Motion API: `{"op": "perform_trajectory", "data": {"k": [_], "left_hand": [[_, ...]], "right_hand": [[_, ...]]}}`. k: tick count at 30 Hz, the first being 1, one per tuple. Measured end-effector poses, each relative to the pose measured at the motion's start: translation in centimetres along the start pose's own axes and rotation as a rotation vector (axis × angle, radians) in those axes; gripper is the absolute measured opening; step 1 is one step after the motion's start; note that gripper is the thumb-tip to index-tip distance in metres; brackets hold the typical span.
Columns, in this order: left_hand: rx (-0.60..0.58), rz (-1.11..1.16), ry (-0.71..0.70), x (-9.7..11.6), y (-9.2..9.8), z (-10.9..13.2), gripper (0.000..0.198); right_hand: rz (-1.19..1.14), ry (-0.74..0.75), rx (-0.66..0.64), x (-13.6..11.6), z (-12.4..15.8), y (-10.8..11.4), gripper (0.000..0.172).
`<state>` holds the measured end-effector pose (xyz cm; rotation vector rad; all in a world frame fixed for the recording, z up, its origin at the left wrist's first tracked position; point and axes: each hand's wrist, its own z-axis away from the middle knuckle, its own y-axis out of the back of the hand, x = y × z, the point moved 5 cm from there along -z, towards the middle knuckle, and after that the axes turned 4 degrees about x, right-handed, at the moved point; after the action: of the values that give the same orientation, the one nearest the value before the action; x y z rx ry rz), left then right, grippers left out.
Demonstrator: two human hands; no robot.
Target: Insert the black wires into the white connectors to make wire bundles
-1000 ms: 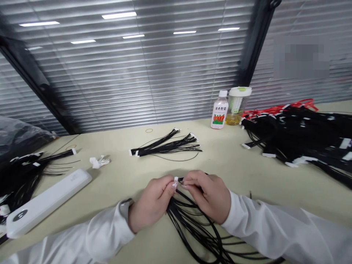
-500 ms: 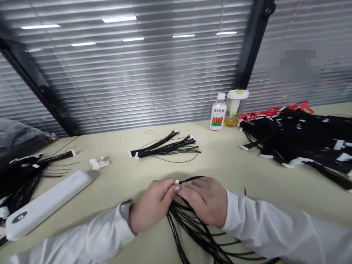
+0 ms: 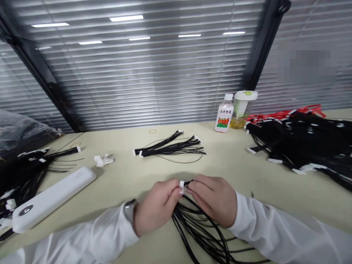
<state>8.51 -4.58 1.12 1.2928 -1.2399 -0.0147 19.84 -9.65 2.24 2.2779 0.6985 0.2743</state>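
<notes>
A bundle of black cables (image 3: 203,234) hangs and fans out below my hands near the table's front. At its upper end sits a small white connector (image 3: 182,184). My left hand (image 3: 159,205) is closed, pinching that connector between thumb and forefinger. My right hand (image 3: 213,198) is closed around a black cable right beside the connector, its fingertips almost meeting the left ones. Part of the cable runs hidden under the right fingers.
Two short black wire bundles (image 3: 173,146) lie beyond my hands. A long white device (image 3: 55,198), crumpled white paper (image 3: 103,160) and dark wires (image 3: 24,176) are at left. A bottle (image 3: 224,113), a lidded cup (image 3: 243,110) and a black cable heap (image 3: 308,139) are at right.
The right fingers have shifted slightly away from the left ones, so more of the white connector shows. The whole view has moved a little, with objects appearing further right.
</notes>
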Motion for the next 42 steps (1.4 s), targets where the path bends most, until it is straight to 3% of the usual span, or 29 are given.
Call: {"op": "perform_trajectory", "data": {"k": [7,25,30,36,42], "left_hand": [[-0.016,-0.063,0.009,0.2,-0.1,-0.1,0.030],[0.007,0.018,0.040,-0.4,-0.1,-0.1,0.032],[0.063,0.153,0.112,-0.4,0.4,-0.5,0.032],[0.072,0.300,0.239,-1.1,0.4,-0.7,0.034],[0.096,0.407,0.381,-2.3,0.0,-0.5,0.041]], "right_hand": [[0.175,0.141,-0.033,-0.9,-0.1,0.1,0.020],[0.170,0.180,-0.039,-0.5,-1.7,0.8,0.025],[0.118,0.121,-0.134,1.2,-2.4,0.7,0.023],[0.163,0.046,-0.140,4.2,-2.9,1.2,0.021],[0.220,-0.005,-0.097,3.9,-3.9,3.1,0.016]]}}
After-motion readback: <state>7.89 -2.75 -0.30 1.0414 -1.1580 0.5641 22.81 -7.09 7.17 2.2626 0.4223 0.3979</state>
